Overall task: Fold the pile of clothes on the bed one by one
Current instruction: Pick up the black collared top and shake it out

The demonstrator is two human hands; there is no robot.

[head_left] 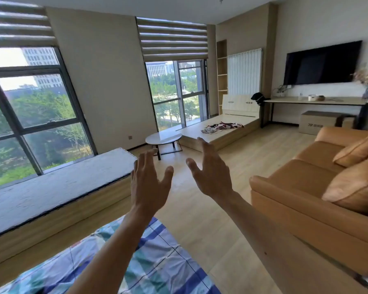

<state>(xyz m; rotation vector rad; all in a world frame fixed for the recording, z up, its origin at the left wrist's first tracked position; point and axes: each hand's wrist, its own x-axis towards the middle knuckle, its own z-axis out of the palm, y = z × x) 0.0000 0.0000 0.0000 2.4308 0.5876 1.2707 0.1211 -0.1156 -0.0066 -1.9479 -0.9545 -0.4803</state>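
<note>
A small pile of patterned clothes (221,126) lies on a bare wooden bed platform (227,135) at the far side of the room. My left hand (149,183) and my right hand (210,172) are raised in mid-air in front of me, fingers spread, palms facing each other, holding nothing. Both hands are far from the clothes. At the bottom of the view lies a bed with a blue checked sheet (149,257), under my left forearm.
A round white coffee table (164,137) stands between me and the platform. An orange sofa (306,187) with cushions lines the right side. A padded window bench (57,187) runs along the left. Wooden floor (210,209) stretches down the middle. Desk, boxes and TV are far right.
</note>
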